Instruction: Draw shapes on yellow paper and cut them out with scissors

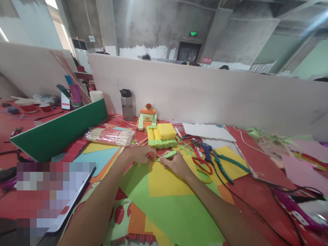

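Note:
My left hand (140,154) is closed, its fingers curled down by the top edge of a yellow paper sheet (170,182). Something small and reddish shows at its fingertips, too small to name. My right hand (178,164) grips a slim light green pen-shaped tool (168,155), whose tip points left toward the left fingertips. The yellow sheet lies on a larger green sheet (164,213). Just beyond both hands stands a yellow and green paper model (164,133) with rolled parts. An orange and green paper model (147,118) stands behind it.
Red-and-yellow-handled scissors (205,169), teal-handled pliers (230,164) and a blue glue gun (206,150) lie to the right. A bottle (126,106), a packet of sticks (110,136) and a green board (64,133) stand or lie left. A white partition (205,99) closes the back.

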The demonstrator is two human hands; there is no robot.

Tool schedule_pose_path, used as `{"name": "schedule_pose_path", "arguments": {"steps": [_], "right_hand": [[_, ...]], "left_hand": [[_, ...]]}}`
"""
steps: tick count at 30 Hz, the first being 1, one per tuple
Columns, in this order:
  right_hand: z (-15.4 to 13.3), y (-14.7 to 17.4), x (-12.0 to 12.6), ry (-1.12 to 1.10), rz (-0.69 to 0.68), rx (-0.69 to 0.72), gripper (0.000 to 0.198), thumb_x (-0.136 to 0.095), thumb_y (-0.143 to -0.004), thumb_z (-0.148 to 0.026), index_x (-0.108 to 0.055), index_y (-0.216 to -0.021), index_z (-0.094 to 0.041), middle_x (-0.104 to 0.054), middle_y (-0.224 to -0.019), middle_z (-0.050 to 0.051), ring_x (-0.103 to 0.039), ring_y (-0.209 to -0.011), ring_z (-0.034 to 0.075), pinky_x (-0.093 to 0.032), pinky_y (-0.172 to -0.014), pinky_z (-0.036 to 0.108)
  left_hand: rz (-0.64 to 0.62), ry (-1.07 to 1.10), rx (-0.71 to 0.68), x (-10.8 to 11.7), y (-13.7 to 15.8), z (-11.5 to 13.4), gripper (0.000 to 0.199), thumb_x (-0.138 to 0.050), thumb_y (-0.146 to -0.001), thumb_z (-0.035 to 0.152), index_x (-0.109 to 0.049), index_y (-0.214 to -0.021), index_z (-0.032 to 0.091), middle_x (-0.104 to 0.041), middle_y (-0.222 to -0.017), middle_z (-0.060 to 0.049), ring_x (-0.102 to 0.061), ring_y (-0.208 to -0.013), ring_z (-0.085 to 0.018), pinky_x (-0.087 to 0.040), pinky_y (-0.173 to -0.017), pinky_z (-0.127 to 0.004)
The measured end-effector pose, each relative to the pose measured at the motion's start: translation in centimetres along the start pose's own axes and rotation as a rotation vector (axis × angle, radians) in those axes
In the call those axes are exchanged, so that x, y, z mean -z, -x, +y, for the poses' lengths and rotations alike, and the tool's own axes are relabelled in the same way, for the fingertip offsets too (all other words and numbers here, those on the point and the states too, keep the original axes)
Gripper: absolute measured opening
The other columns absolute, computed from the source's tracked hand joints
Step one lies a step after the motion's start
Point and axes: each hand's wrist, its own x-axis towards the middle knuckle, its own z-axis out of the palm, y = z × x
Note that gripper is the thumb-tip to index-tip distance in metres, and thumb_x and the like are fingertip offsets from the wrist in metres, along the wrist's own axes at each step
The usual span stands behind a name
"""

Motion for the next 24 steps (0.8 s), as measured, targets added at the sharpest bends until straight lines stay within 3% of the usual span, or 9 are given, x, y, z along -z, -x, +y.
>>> {"name": "schedule_pose_path", "arguments": {"steps": [9,17,24], "right_hand": [[0.0,0.1,0.1,0.015,0.047,-0.041,0.011,-0.062,-0.074,-0.024,-0.063,-0.066,-0.018,-0.064,-0.057,0.000,-0.060,-0.050,0.014,-0.045,-0.047,0.022],[1.1,-0.1,0.3,0.008,0.042,-0.033,0.007,-0.058,-0.073,-0.020,-0.057,-0.066,-0.020,-0.054,-0.045,-0.005,-0.051,-0.040,0.011,-0.038,-0.041,0.020],[1.3,-0.3,0.0,-0.069,0.092,-0.022,0.015,-0.063,-0.080,-0.032,-0.063,-0.074,-0.019,-0.065,-0.063,0.000,-0.065,-0.055,0.015,-0.052,-0.052,0.024]], "left_hand": [[0.019,-0.003,0.008,0.0,0.0,0.1,0.031,-0.060,-0.077,0.024,-0.066,-0.107,0.022,-0.069,-0.094,-0.004,-0.063,-0.079,-0.018,-0.046,-0.060,-0.021],[0.022,-0.012,0.003,-0.2,-0.2,-0.4,0.033,-0.062,-0.076,0.024,-0.066,-0.108,0.024,-0.071,-0.097,-0.003,-0.065,-0.087,-0.020,-0.049,-0.066,-0.022],[0.022,0.014,-0.016,-0.2,-0.2,-0.3,0.028,-0.061,-0.077,0.024,-0.066,-0.105,0.023,-0.070,-0.102,-0.003,-0.065,-0.084,-0.018,-0.046,-0.062,-0.021]]}}
